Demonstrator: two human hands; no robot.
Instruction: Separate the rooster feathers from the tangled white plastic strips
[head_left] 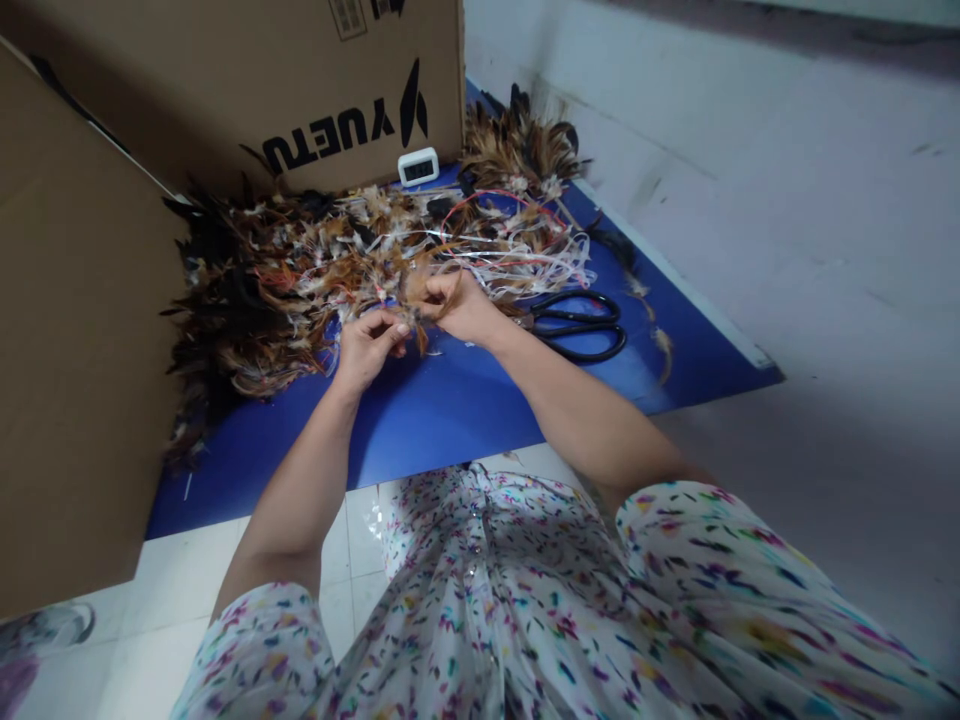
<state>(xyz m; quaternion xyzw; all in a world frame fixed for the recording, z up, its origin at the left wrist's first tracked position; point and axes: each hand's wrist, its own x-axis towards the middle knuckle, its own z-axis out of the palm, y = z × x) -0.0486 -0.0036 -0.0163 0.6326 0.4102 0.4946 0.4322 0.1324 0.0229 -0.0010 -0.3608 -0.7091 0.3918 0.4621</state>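
Observation:
Brown and black feathers with pale fluffy bases lie in a long pile across the blue table. At the pile's front edge, my left hand is closed, thumb and fingers pinching the lower end of a small brown feather piece. My right hand, just to its right and slightly higher, has its fingers closed on the upper part of the same piece. White and red strands lie behind my right hand. Black-handled scissors rest beside my right wrist, their blades hidden.
A cardboard box stands behind the pile, with another cardboard panel at the left. A small white digital clock sits by the box. More feathers lie at the back right, near the pale wall.

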